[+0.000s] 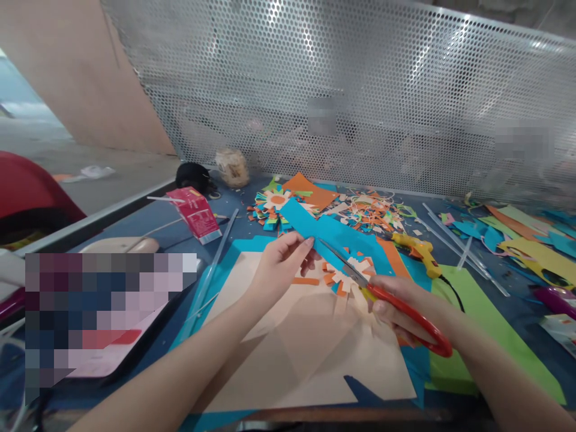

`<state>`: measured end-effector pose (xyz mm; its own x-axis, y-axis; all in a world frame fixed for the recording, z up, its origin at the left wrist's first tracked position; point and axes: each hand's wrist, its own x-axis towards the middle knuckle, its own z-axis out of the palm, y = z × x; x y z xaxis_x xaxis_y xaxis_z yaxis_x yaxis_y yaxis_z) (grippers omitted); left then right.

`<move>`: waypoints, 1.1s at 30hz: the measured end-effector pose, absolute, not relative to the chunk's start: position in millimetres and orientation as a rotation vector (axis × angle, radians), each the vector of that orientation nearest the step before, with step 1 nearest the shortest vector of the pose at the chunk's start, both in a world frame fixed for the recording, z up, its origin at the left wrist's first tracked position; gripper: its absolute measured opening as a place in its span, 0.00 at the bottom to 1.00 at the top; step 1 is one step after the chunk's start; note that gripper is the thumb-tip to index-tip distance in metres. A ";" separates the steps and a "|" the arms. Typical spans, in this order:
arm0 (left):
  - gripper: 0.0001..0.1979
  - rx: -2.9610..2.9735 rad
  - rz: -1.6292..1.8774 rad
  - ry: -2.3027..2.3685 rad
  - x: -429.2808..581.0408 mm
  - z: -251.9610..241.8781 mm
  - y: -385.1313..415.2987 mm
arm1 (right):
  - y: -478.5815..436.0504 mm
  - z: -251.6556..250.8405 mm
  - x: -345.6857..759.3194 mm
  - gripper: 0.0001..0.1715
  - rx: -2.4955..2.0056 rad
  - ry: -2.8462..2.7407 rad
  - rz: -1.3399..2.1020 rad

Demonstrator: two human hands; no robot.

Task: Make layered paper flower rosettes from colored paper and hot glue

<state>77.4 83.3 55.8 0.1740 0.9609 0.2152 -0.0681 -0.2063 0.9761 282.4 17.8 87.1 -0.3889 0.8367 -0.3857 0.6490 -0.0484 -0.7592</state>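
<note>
My left hand (288,255) pinches a strip of blue paper (344,231) between thumb and fingers, above the work surface. In my right hand (396,300) is a pair of scissors (411,315) with red handles. Their blades point up and left along the blue strip, with the tips close to my left fingertips. Below the strip lies a fringed paper flower (348,273) in cream and orange, partly covered by the scissors. Cream paper sheets (270,366) spread out under both hands, over blue sheets.
A yellow glue gun (418,249) lies to the right, near green paper (481,330) and clear glue sticks (463,249). Paper scraps (373,207) and another paper flower (274,201) are behind. A pink carton (195,216) stands left. A perforated metal panel (270,78) closes off the back.
</note>
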 end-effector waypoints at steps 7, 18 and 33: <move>0.14 1.431 1.212 0.928 77.9 49.9 84.1 | 19.5 90.2 277.6 0.23 -1.686 -1.985 1.426; 0.14 1.412 1.224 0.916 79.7 50.2 84.5 | 17.8 88.9 277.4 0.16 -1.742 -1.928 1.411; 0.15 1.396 1.189 0.911 81.6 49.3 83.5 | 17.1 87.0 278.1 0.15 -1.760 -1.821 1.535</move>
